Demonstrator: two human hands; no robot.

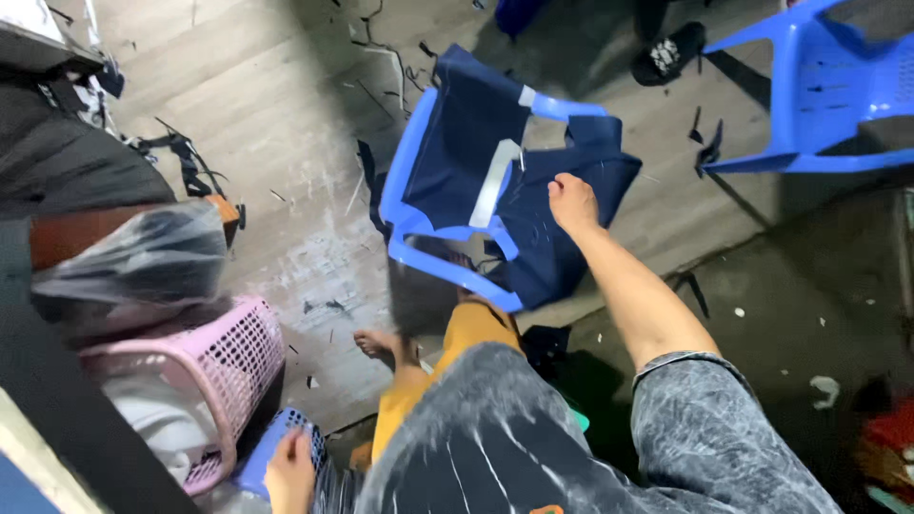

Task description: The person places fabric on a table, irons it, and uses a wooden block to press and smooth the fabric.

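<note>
The right hand (pixel 573 203) was extended forward, fingers curled and pressed onto a pile of navy cloth (pixel 533 205) with a pale grey band. The cloth lay draped over the seat of a tipped blue plastic chair (pixel 419 181) on the concrete floor (pixel 276 114), spilling over the seat's near edge. Whether the fingers gripped the cloth or only rested on it could not be determined. The left hand (pixel 290 471) was low at the near edge of the view, fingers spread narrowly on a blue perforated basket (pixel 276 443), just beside a pink basket (pixel 224 366). A second blue chair (pixel 819 95) stood well apart.
</note>
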